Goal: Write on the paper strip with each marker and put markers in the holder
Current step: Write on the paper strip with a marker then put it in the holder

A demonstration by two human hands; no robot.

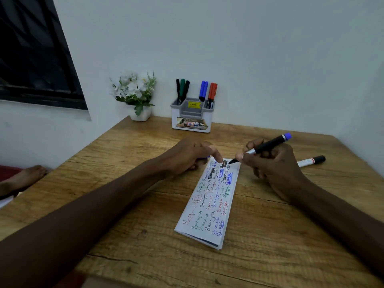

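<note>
A folded white paper strip (209,204) covered in coloured writing lies on the wooden table (124,154). My right hand (272,163) grips an uncapped blue marker (268,145), whose tip touches the strip's far end. My left hand (189,156) rests at the strip's far left corner, one finger pressing the paper and the others curled round a blue cap (204,157). A white-and-grey holder (192,119) at the back holds black, green, blue and red markers (204,90). Another marker with a black cap (311,161) lies on the table beyond my right hand.
A small white pot of white flowers (135,94) stands left of the holder against the wall. A dark window (35,55) is at the upper left. A bare foot (22,177) shows beyond the table's left edge.
</note>
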